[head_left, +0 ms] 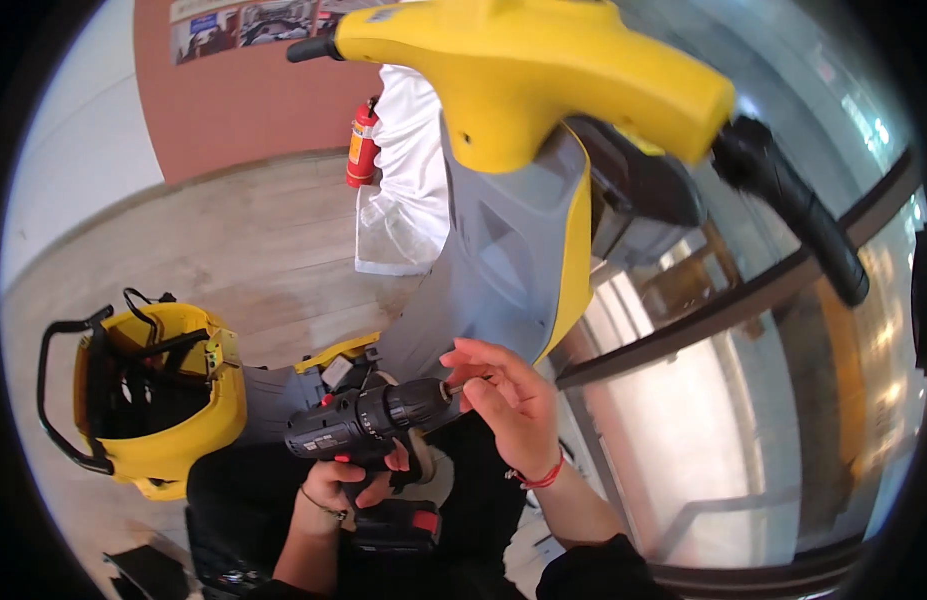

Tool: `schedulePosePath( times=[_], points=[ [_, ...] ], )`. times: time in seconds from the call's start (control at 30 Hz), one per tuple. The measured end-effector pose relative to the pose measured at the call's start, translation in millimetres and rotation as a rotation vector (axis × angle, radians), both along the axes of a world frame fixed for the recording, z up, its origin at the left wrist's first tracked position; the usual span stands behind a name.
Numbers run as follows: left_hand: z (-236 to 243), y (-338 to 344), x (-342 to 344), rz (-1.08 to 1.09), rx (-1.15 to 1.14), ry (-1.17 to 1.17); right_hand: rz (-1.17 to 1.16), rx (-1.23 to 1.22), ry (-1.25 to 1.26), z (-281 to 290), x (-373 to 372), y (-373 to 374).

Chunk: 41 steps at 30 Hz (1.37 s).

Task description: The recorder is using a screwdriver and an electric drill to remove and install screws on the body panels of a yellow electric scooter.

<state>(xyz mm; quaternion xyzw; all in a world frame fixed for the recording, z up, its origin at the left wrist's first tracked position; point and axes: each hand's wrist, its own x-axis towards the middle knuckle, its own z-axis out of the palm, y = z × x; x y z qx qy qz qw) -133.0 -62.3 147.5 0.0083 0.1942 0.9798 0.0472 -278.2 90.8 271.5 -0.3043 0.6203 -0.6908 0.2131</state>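
My left hand (341,485) is wrapped round the handle of a black cordless drill (358,425), which points to the right and slightly up. The drill has red details and a dark battery pack (393,528) at its base. At the front of the chuck, my right hand (508,405) pinches with thumb and fingers close to the metal tip. Whatever lies between those fingers is too small to make out. Behind the drill stands a yellow and grey electric scooter; its yellow handlebar cover (513,70) is at the top and its grey front panel (503,240) below.
A yellow scooter rear body (173,440) with a black grab rail (53,400) and an open cavity lies at the left. White cloth (413,170) hangs behind the scooter, beside a red fire extinguisher (362,145). Glass doors (703,420) stand at the right.
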Motion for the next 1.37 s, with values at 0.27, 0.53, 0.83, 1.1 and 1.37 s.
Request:
schedulePosePath(
  times=[0.27,0.53,0.83,1.1,1.37],
  points=[
    [17,33,6,-0.093,0.044,0.099,-0.012,-0.148,-0.042,10,17,57],
    [26,49,10,-0.105,-0.143,0.027,-0.231,-0.081,0.101,0,29,85],
    [26,68,4,-0.278,-0.012,0.073,-0.389,-0.276,-0.041,8,47,113],
    [6,60,-2,-0.481,0.01,0.255,-0.487,-0.276,-0.394,-54,23,153],
    [-16,36,16,-0.217,0.016,-0.028,-1.109,0.009,-1.019,-445,49,347]
  ],
)
